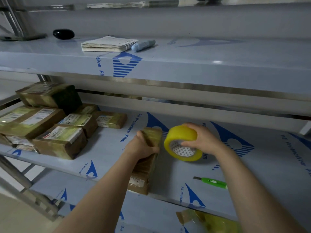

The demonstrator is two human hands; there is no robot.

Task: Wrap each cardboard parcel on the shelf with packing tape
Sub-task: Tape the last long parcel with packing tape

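While the left hand (143,146) gripped a long cardboard parcel (144,169) at the centre of the frame, fingers curled over its top and right edge, the right hand (204,140) clasped a yellow tape roll (182,137) just to the right of it. Fingers lay over the roll's upper side and the thumb reached to the rim of its white patterned core. The roll was tilted, its open core facing the camera and its lower rim down at the middle shelf (107,148). Whether roll and parcel touched could not be told.

The parcel lay flat on that shelf, running from the hand down to the front lip, its far end glossy with tape and a printed label near the front end. Lower right of it, well apart, a green utility knife (212,182) lay on the blue-printed protective film covering the shelf. At the left of the frame sat a pile of taped parcels (50,128) with labels, some stacked on others.

On the upper shelf (202,61), at the upper left of the frame, lay a spiral notebook (107,44) with a pale blue marker (143,45) just beside it and a black oval object (63,33) further left. A crumpled yellowish tape mass (212,221) showed on the lower shelf (151,214) at the bottom right.
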